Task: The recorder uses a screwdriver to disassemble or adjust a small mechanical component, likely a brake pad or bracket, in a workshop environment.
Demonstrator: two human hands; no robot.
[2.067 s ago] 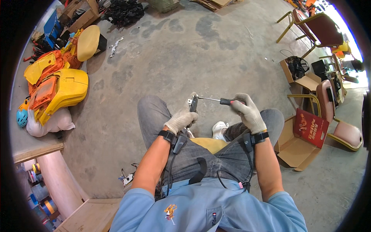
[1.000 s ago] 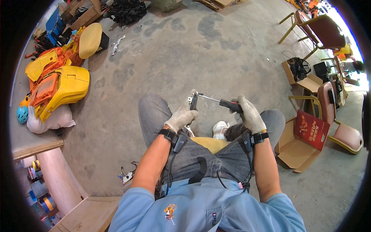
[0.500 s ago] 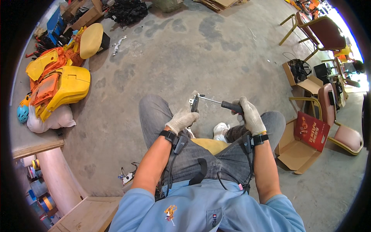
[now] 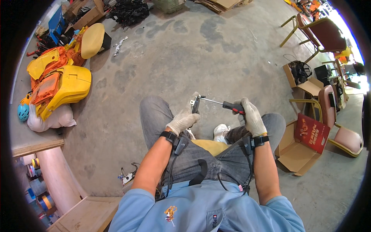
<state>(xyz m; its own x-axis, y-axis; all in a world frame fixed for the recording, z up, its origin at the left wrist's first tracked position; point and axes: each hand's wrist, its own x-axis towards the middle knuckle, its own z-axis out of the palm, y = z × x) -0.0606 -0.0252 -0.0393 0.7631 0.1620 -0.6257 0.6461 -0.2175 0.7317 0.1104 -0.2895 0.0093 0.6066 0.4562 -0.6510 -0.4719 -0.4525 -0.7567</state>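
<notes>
My left hand, in a pale knitted glove, is closed around a slim black part with a small light metal bracket; its exact kind is too small to make out. A screwdriver with a black and red handle is in my gloved right hand. Its shaft slants left, and the tip meets the upper end of the black part. Both hands are above the gap between my knees, and the gloves cover part of each held thing.
Yellow and orange plastic shells are heaped at the left beside a blue helmet. To the right are an open cardboard box and chairs. A wooden box edge is at the lower left.
The screwdriver handle has turned in my right hand, so its red part now shows. Its tip is still at the black part, and my left hand has hardly moved.
</notes>
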